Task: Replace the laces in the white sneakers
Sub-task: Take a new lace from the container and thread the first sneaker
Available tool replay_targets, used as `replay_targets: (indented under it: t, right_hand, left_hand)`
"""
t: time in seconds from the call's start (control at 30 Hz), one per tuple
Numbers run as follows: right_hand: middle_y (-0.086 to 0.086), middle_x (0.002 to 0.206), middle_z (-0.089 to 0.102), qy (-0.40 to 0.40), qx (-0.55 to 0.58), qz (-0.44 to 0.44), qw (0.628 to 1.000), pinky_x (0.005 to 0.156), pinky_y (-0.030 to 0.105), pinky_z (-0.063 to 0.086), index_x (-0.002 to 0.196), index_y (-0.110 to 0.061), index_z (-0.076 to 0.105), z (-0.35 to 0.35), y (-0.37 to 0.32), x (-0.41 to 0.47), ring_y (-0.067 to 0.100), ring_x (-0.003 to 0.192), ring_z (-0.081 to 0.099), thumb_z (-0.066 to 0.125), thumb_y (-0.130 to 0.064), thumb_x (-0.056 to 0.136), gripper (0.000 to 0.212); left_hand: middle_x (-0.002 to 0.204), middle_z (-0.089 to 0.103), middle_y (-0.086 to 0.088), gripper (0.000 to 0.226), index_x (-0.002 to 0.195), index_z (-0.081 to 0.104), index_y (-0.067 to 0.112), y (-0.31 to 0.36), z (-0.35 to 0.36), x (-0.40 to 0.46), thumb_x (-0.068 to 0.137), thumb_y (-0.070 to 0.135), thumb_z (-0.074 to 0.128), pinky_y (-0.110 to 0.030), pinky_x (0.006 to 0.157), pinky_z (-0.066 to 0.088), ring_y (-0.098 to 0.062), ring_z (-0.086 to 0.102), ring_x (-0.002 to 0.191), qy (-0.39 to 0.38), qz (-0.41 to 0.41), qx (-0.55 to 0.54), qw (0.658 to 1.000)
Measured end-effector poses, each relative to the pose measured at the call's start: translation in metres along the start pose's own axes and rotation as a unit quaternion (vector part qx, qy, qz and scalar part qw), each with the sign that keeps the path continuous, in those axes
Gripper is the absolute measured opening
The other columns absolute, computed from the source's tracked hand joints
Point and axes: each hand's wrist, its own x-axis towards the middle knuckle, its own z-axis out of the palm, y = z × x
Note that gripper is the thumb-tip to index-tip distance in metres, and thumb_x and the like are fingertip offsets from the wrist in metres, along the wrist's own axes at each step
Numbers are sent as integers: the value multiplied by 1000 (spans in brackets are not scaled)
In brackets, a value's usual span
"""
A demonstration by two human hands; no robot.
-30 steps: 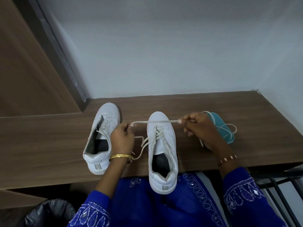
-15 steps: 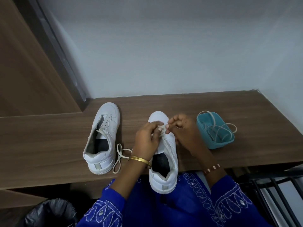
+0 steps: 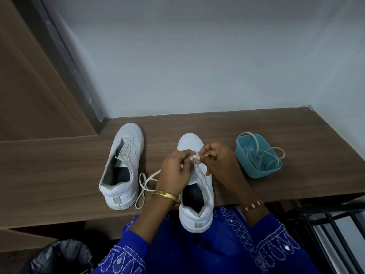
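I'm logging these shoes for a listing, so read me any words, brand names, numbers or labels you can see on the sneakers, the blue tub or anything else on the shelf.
No readable text anywhere.
Left sneaker: raised side marking, too blurred to read.
Right sneaker: plain grey heel tab, no print visible.
Teal tub: no label visible.

Dim, flat indoor light with a cool bluish cast; no clear source in view. The wall (image 3: 197, 56) is a soft grey gradient, darker toward the upper left. Soft shadows only: a faint one to the right of the left sneaker (image 3: 122, 167), darker under my hands. No glare on the worktop (image 3: 59, 175), just a dull sheen. Wide-angle bend tilts the door frame (image 3: 65, 62) at far left. Overall slightly soft and noisy; near corners go very dark, bin bag (image 3: 59, 258) almost black.
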Motion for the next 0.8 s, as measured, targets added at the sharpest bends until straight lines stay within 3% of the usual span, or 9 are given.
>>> replay_targets:
  t: [0.1, 0.2, 0.23, 0.33, 0.4, 0.5, 0.7, 0.8]
  right_hand:
    - [9, 72, 67, 24, -9, -4, 1000, 43, 19, 48, 81, -11, 61, 1, 3, 1, 4, 54, 60, 67, -7, 82, 7]
    - [7, 71, 65, 54, -51, 13, 997, 54, 31, 54, 83, -10, 63, -1, 12, 0, 18, 63, 62, 67, -10, 82, 4]
    - [5, 71, 64, 49, -74, 20, 996, 57, 30, 54, 84, -9, 64, -1, 16, -2, 17, 63, 60, 68, -12, 81, 6]
    - [-4, 75, 59, 7, -135, 29, 990, 58, 10, 42, 89, -11, 64, 5, 24, -11, 5, 64, 52, 75, -19, 74, 19]
    - [-4, 80, 57, -4, -186, 20, 982, 61, 12, 40, 93, -12, 63, 11, 28, -15, 7, 71, 53, 76, -20, 72, 26]
    - [-4, 75, 58, 15, -195, 24, 980, 56, 8, 37, 91, -9, 66, 11, 29, -15, 4, 64, 51, 73, -15, 74, 20]
    - [3, 66, 62, 12, -140, 74, 987, 64, 31, 52, 79, -9, 65, 4, 32, -12, 11, 56, 54, 74, -13, 73, 11]
    - [5, 66, 63, 10, -131, 76, 988, 64, 33, 53, 77, -10, 64, 3, 33, -11, 12, 53, 55, 74, -12, 73, 11]
  left_hand:
    - [91, 65, -5, 12, 92, 71, 8, 2, 2, 3, 85, 6, 61, 0, 70, 36, -10, 56, 80, 29, -16, 10, 999]
    - [89, 64, -6, 11, 90, 72, 6, -2, -1, 1, 83, 4, 63, 2, 66, 34, -8, 53, 76, 51, -37, 16, 998]
    - [88, 64, -6, 10, 89, 72, 7, -4, -1, -1, 82, 5, 65, 2, 66, 35, -8, 53, 75, 52, -44, 16, 998]
    - [82, 61, -3, 10, 89, 74, 10, -8, 0, -5, 80, 11, 70, 1, 62, 35, -3, 51, 67, 42, -54, 24, 997]
    - [81, 62, -3, 11, 89, 74, 10, -9, 3, -7, 80, 15, 71, -3, 61, 35, -6, 52, 67, 37, -63, 42, 996]
    - [85, 67, -5, 14, 90, 74, 11, -9, 5, -8, 81, 20, 70, -18, 66, 41, -16, 60, 76, 40, -88, 52, 994]
    - [96, 73, 0, 24, 102, 72, 24, 1, 2, -8, 85, 38, 61, -26, 69, 48, -18, 65, 90, 12, -126, 155, 980]
    - [100, 72, 2, 27, 107, 69, 29, 3, 3, -8, 86, 43, 58, -26, 71, 47, -18, 64, 94, -2, -133, 186, 973]
